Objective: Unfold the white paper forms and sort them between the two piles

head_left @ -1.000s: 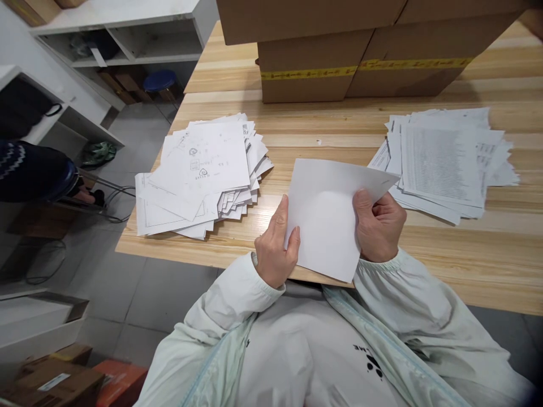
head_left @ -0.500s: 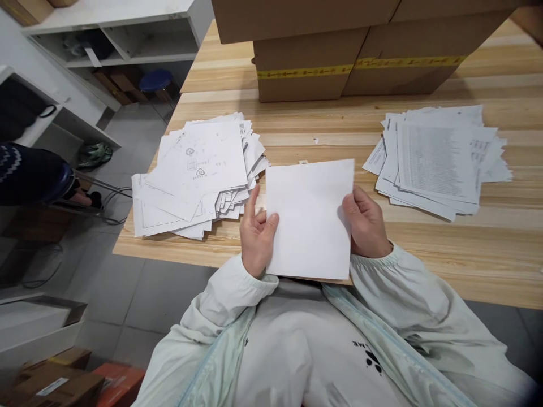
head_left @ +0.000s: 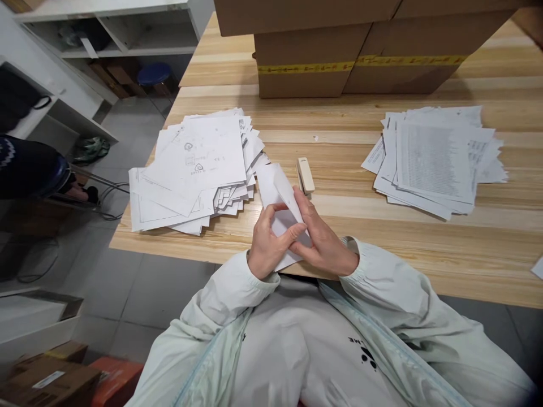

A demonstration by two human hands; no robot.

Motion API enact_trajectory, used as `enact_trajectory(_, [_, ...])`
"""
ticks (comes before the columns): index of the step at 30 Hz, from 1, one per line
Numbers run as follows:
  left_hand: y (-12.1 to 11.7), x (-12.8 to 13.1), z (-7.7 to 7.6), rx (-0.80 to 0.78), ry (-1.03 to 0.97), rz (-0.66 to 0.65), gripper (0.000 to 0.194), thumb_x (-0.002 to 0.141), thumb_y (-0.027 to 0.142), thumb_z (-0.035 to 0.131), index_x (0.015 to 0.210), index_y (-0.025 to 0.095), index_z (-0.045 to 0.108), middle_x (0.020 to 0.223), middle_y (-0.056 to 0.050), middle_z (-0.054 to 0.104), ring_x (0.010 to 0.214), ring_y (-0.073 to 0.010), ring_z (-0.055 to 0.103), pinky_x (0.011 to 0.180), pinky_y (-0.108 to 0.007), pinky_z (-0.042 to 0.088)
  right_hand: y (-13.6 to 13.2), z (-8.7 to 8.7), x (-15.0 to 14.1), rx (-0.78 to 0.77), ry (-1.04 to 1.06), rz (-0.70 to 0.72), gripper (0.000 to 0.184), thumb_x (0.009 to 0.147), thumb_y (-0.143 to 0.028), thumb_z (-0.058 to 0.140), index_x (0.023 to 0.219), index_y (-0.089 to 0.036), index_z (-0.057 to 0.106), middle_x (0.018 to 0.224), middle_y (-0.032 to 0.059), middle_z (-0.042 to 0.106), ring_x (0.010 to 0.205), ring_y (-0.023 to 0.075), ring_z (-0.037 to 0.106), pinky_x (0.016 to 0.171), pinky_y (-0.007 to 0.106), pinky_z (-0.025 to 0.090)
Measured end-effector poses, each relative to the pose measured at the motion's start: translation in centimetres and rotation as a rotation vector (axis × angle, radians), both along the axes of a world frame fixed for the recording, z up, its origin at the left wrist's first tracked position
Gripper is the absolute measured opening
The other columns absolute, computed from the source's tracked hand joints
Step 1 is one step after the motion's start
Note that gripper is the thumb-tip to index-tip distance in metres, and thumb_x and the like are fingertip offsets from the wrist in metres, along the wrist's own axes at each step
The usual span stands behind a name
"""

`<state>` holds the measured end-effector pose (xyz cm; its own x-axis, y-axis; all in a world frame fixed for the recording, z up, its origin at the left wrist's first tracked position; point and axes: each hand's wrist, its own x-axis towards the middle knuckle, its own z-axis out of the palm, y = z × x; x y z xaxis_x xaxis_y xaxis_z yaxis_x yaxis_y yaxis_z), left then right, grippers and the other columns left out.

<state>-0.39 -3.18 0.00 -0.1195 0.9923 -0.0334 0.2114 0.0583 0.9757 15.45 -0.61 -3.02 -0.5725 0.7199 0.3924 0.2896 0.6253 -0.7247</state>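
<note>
Just nearer the wearer than a small cream-coloured, oblong stapler (head_left: 305, 176), two bare hands grasp a blank white piece of paper (head_left: 285, 191), bent over so that one half stands raised above the other. Whether it is one sheet or several cannot be told. The left hand (head_left: 269, 240), near and to the left of the stapler, grips the paper with fingers curled and thumb stretched toward the other hand. The right hand (head_left: 324, 243), its fingertips close to the stapler's near end, holds the raised half, long fingers laid along its outer side. Pale green, elastic-cuffed jacket sleeves (head_left: 220, 291) cover both arms.

Left of the stapler lies an untidy, fanned pile of white papers (head_left: 207, 150), the top sheet bearing faint drawings. Well to its right sits another loose pile of white papers (head_left: 435, 164), topped by a densely printed page. Beyond the stapler stand large brown cardboard boxes (head_left: 309, 48) with yellow printed tape (head_left: 305, 68). Beneath it stretches a pale, striped wooden table (head_left: 339, 127).
</note>
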Motion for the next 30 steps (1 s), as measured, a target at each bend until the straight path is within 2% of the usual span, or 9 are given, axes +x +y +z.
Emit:
enact_trajectory(4, [0.1, -0.1, -0.1, 0.001, -0.019, 0.028, 0.043, 0.076, 0.044, 0.079, 0.109, 0.020, 0.066, 0.115, -0.009, 0.073, 0.107, -0.0262, 0.067, 0.096, -0.039, 0.049, -0.1, 0.0, 0.2, -0.023, -0.010, 0.007, 0.100, 0.095, -0.037, 0.064, 0.166, -0.030, -0.007, 0.175, 0.0084, 0.004, 0.161, 0.0268, 0.012, 0.129, 0.051, 0.026])
enact_trajectory(15, [0.3, -0.1, -0.4, -0.006, -0.046, 0.046, 0.050, 0.072, 0.047, 0.082, 0.108, 0.018, 0.064, 0.112, -0.010, 0.074, 0.103, -0.0272, 0.068, 0.092, -0.039, 0.051, 0.1, -0.5, 0.3, -0.011, -0.028, 0.028, 0.106, 0.094, -0.041, 0.065, 0.165, -0.028, -0.012, 0.174, 0.0118, 0.002, 0.161, 0.0285, 0.009, 0.129, 0.054, 0.024])
enact_trajectory(30, [0.4, -0.3, -1.0, -0.014, -0.101, 0.061, 0.050, 0.070, 0.048, 0.083, 0.107, 0.019, 0.065, 0.101, -0.006, 0.075, 0.091, -0.0231, 0.068, 0.084, -0.035, 0.052, 0.3, 0.0, 0.7, -0.127, -0.065, 0.082, 0.114, 0.091, -0.048, 0.069, 0.163, -0.031, -0.017, 0.174, 0.0113, -0.003, 0.162, 0.0291, 0.006, 0.129, 0.054, 0.022])
